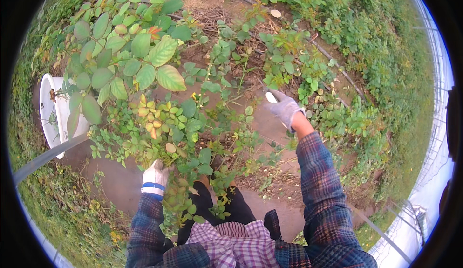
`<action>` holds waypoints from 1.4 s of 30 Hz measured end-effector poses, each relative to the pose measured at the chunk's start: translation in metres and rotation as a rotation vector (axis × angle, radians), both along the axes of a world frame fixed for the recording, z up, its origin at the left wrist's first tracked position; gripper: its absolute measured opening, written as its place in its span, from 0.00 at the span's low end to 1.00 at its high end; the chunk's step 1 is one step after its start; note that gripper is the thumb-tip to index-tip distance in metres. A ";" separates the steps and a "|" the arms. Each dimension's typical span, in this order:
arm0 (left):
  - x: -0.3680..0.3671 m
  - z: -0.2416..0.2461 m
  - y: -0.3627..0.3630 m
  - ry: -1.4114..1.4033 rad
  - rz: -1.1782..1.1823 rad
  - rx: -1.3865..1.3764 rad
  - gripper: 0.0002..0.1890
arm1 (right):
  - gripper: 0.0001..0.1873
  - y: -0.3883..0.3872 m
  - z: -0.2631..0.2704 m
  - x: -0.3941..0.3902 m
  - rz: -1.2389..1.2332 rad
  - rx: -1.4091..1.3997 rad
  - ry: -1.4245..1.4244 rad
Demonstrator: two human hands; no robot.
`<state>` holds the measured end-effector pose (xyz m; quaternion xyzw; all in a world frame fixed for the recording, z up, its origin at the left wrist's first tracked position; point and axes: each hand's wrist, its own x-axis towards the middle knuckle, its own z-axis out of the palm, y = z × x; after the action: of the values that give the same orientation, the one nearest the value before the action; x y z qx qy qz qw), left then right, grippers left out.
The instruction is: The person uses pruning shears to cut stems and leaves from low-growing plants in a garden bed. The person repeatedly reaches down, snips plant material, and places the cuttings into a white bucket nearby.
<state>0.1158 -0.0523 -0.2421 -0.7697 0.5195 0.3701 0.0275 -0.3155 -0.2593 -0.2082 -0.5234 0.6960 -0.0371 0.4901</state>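
My left hand (155, 175), in a white glove with blue bands at the wrist, is closed around leafy rose stems (171, 157). Yellow-green leaves spread above and below that fist, and the stems inside it are hidden. Off to the right, my right hand (284, 108) wears a grey glove and grips white-handled pruning shears (270, 97). The shears' dark blades point up and left toward thin rose shoots (244, 70). Between my hands stands a rose bush (195, 123) with thorny upright stems. Larger rose leaves (141, 58) rise close to the camera at upper left.
A white plastic tub (77, 118) holding some cuttings tilts at the left. A metal bar (50, 157) crosses in front of it. Drip irrigation pipe (338, 67) runs along the soil at right. Planted rows and greenhouse film (434, 159) border the bare path (108, 177).
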 end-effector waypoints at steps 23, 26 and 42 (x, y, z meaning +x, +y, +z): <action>-0.065 -0.017 0.059 0.515 0.219 0.230 0.15 | 0.16 -0.100 0.067 -0.031 -0.838 -0.390 -0.885; -0.130 0.047 0.014 0.723 0.379 0.469 0.24 | 0.18 -0.050 0.043 -0.026 -0.558 -0.126 -0.592; -0.130 0.012 -0.029 0.728 0.535 0.114 0.32 | 0.30 0.133 -0.039 0.081 0.525 0.261 -0.247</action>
<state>-0.0143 -0.0808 -0.2297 -0.6937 0.2569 0.6389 -0.2112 -0.2341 -0.1262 -0.2475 -0.6094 0.4714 0.1172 0.6267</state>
